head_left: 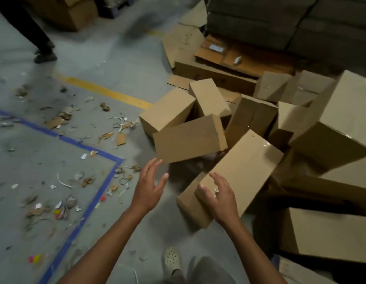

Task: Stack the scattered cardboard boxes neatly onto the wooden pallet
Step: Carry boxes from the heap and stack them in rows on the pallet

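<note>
Here's the pile: plain brown cardboard boxes lying every which way on the floor. They are matt corrugated card, sharp-edged rectangular blocks, most of them tipped on a corner or leaning on a neighbour. Up front, a long box slants down toward the camera, a strip of glossy clear tape catching the light on its top face. Just left of it, a tilted box sits with its near bottom edge raised, bare card, slightly blurred. Far right, a big box shines with wide clear tape along its seam.

Behind the heap, orange-brown boards that look like the wooden pallet lie low under a dark grey stack of flat sheets, well apart from the hands.

Both hands are out in front, forearms bare. The left hand has its fingers straight and spread wide, tips just under the tilted box's lower corner, holding nothing. The right hand is spread too, fingers loosely bent over the long box's near end; whether they touch it, I can't tell.

The floor is smooth grey concrete, crossed by a yellow painted line and a blue tape border, with scraps of paper and card strewn about. A pale perforated clog shows at the bottom edge, and another person's dark trouser leg is at top left.
</note>
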`<state>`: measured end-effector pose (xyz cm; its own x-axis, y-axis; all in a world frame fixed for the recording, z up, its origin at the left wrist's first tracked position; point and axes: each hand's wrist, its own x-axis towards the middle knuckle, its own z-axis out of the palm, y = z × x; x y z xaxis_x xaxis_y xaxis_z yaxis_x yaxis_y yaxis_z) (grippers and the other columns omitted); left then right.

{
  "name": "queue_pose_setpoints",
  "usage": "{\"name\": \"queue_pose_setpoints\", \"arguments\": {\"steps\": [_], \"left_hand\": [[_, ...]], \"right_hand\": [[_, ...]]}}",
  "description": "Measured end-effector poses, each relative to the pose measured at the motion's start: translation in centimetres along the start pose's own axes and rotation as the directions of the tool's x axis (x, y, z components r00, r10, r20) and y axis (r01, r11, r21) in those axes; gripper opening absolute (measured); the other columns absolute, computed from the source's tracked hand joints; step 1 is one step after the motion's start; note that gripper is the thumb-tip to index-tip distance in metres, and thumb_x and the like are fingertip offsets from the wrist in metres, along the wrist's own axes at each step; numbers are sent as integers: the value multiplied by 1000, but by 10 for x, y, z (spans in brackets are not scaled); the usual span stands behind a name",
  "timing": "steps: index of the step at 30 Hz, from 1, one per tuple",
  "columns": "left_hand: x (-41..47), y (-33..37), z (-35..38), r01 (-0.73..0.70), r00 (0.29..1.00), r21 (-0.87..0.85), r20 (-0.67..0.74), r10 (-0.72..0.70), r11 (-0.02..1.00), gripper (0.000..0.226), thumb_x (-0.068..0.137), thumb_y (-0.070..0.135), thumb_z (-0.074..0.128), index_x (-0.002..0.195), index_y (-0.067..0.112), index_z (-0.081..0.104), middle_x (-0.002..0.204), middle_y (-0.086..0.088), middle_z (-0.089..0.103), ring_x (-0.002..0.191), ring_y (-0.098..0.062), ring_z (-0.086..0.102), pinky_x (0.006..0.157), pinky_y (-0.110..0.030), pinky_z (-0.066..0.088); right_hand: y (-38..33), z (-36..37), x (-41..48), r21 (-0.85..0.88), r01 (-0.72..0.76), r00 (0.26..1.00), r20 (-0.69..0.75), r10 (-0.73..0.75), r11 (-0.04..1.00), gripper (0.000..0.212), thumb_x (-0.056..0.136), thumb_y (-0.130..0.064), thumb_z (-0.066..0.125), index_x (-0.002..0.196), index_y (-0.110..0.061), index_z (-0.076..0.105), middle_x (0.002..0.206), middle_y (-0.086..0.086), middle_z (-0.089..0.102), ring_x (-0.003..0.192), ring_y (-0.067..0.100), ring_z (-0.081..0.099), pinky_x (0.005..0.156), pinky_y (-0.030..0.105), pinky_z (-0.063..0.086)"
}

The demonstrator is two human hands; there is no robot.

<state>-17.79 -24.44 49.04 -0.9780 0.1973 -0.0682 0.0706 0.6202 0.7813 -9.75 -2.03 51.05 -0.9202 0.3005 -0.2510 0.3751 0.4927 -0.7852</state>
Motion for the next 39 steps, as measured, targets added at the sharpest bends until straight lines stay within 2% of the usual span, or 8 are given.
{"name": "queue_pose_setpoints", "arguments": {"steps": [4, 7, 11, 15, 20, 27, 33, 39], "left_hand": [[77, -21, -30, 114, 991, -101, -57, -120, 988, 59, 95, 54, 51, 143, 19, 51, 147, -3, 47, 136, -20, 45, 108, -50, 45], [149, -36, -59, 209, 971, -150, -83, -222, 966, 46, 100, 42, 57, 138, 17, 56, 141, -7, 52, 130, -24, 51, 106, -45, 45], [258, -59, -98, 251, 960, -177, -83, -269, 952, 55, 92, 58, 56, 131, 20, 61, 132, -6, 61, 120, -23, 58, 100, -43, 49], [373, -84, -115, 290, 945, -240, -80, -316, 926, 30, 102, 36, 56, 120, 13, 66, 116, -6, 67, 113, -24, 61, 90, -35, 47], [497, -113, -115, 423, 893, -309, -20, -450, 852, 20, 104, 38, 52, 110, 22, 63, 111, -2, 63, 111, -22, 57, 103, -49, 46], [632, -177, -105, 572, 805, -372, 85, -587, 731, 49, 104, 43, 49, 141, 11, 55, 142, -8, 55, 130, -27, 52, 97, -43, 45], [736, -287, -54, 619, 785, -230, 210, -583, 751, 41, 105, 42, 46, 127, 12, 62, 129, -5, 60, 116, -23, 56, 92, -40, 43], [826, -423, 21, 702, 686, -82, 345, -641, 707, 50, 104, 51, 43, 130, 11, 61, 137, -15, 57, 129, -36, 53, 96, -45, 44]], "right_hand": [[-26, 26, 71, 88, -53, 998, 32, 50, 995, 53, 95, -43, 65, 144, -29, 52, 149, -1, 50, 132, 16, 50, 108, 45, 47], [-49, 46, 130, 187, -124, 992, 47, 117, 975, 53, 95, -41, 66, 144, -25, 52, 144, 0, 55, 122, 13, 53, 101, 36, 49], [-82, 73, 223, 321, -173, 985, 40, 169, 931, 50, 96, -41, 65, 142, -26, 51, 132, -3, 57, 114, 11, 54, 100, 38, 49], [-100, 103, 339, 429, -227, 974, 78, 214, 874, 44, 97, -38, 64, 137, -24, 54, 128, -3, 58, 112, 13, 56, 100, 42, 50], [-108, 136, 466, 528, -412, 909, 183, 375, 743, 43, 100, -35, 60, 139, -19, 53, 130, 2, 58, 113, 19, 58, 100, 45, 52], [-106, 192, 584, 405, -502, 865, 231, 446, 764, 46, 99, -33, 62, 140, -12, 54, 136, 8, 58, 122, 23, 55, 109, 51, 45], [-71, 275, 676, 256, -579, 815, 183, 549, 774, 49, 99, -40, 60, 139, -13, 56, 135, 6, 60, 121, 23, 56, 103, 39, 46], [2, 389, 754, 126, -660, 750, 175, 638, 741, 41, 99, -32, 60, 130, -5, 61, 133, 13, 62, 125, 32, 56, 97, 34, 43]]}}
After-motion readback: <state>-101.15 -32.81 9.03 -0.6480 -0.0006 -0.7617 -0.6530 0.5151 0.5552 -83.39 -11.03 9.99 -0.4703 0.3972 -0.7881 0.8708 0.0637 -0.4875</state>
